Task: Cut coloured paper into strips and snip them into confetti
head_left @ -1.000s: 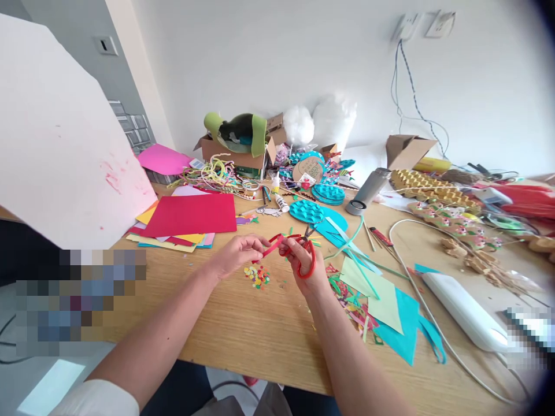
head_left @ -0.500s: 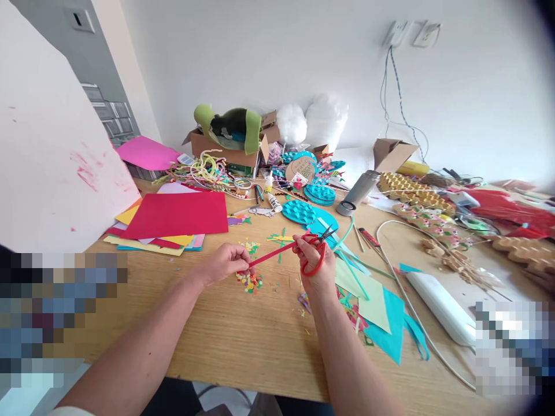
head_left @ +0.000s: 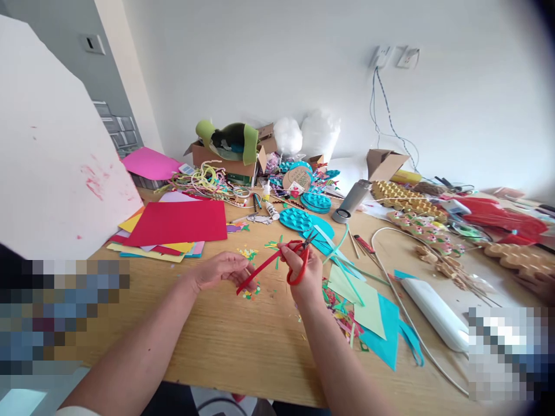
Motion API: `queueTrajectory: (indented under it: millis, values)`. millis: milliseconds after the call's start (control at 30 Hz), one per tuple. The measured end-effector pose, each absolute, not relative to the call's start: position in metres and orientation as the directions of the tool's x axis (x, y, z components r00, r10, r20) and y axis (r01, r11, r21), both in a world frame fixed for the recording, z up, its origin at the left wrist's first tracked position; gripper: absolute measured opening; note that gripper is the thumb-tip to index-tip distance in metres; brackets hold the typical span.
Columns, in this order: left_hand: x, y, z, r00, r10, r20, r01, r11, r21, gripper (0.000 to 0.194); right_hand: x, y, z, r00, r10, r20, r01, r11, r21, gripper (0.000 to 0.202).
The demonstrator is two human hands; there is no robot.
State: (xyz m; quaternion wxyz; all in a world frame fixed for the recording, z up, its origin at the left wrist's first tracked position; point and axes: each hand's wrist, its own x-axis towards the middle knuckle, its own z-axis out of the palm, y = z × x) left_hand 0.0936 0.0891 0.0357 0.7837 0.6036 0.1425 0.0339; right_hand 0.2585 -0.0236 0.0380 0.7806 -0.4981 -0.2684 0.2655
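Note:
My right hand (head_left: 309, 284) is closed around red-handled scissors (head_left: 299, 275), whose blades point up and away to the right. Between its thumb and finger it also pinches one end of a narrow red paper strip (head_left: 262, 267). The strip slants down to the left, its other end free. Just behind that free end is my left hand (head_left: 222, 269), fingers apart and holding nothing I can see. Small bits of coloured paper (head_left: 250, 293) lie on the table below the strip. Thin green and yellow paper pieces (head_left: 277, 248) lie beyond it.
Stacked coloured sheets with a red sheet (head_left: 182, 222) on top lie at left. Green and blue paper (head_left: 358, 292) lies at right, near a white cable (head_left: 376, 248) and a white power strip (head_left: 436, 315). A grey flask (head_left: 353, 201) and glue bottle (head_left: 272, 210) stand farther back.
My left hand has let go of the red strip's lower end and its fingers have spread. That end now hangs free, while the right hand still holds strip and scissors. The camera view has shifted slightly.

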Motion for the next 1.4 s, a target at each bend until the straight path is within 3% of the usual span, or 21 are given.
queueTrajectory:
  millis: [133, 300, 467, 767, 900, 1100, 1400]
  values:
    - [0.104, 0.077, 0.060, 0.943, 0.288, -0.164, 0.092, 0.248, 0.964, 0.040, 0.236, -0.016, 0.050, 0.639, 0.754, 0.155, -0.187, 0.347, -0.919, 0.028]
    - [0.116, 0.063, 0.077, 0.834, 0.530, -0.154, 0.101, 0.127, 0.987, 0.036, 0.231, -0.022, 0.066, 0.641, 0.746, 0.181, -0.152, 0.355, -0.922, 0.029]
    - [0.121, 0.036, 0.081, 0.875, 0.455, -0.165, 0.113, 0.140, 0.984, 0.036, 0.239, -0.055, 0.074, 0.679, 0.713, 0.176, -0.076, 0.306, -0.949, 0.030]
    - [0.153, -0.016, 0.075, 0.864, 0.483, -0.141, 0.053, 0.193, 0.980, 0.031, 0.253, -0.148, 0.068, 0.763, 0.645, 0.033, -0.012, 0.065, -0.998, 0.040]
    - [0.163, -0.034, 0.065, 0.869, 0.465, -0.172, 0.071, 0.226, 0.972, 0.024, 0.251, -0.184, 0.053, 0.677, 0.729, -0.104, -0.070, -0.077, -0.995, 0.046]
    - [0.177, -0.061, 0.055, 0.863, 0.490, -0.118, -0.015, 0.259, 0.966, 0.015, 0.246, -0.204, 0.044, 0.592, 0.765, -0.253, -0.201, -0.164, -0.966, 0.044]
    - [0.185, -0.071, 0.039, 0.887, 0.453, -0.086, -0.083, 0.339, 0.937, 0.010, 0.252, -0.201, 0.034, 0.567, 0.770, -0.293, -0.277, -0.156, -0.948, 0.042]
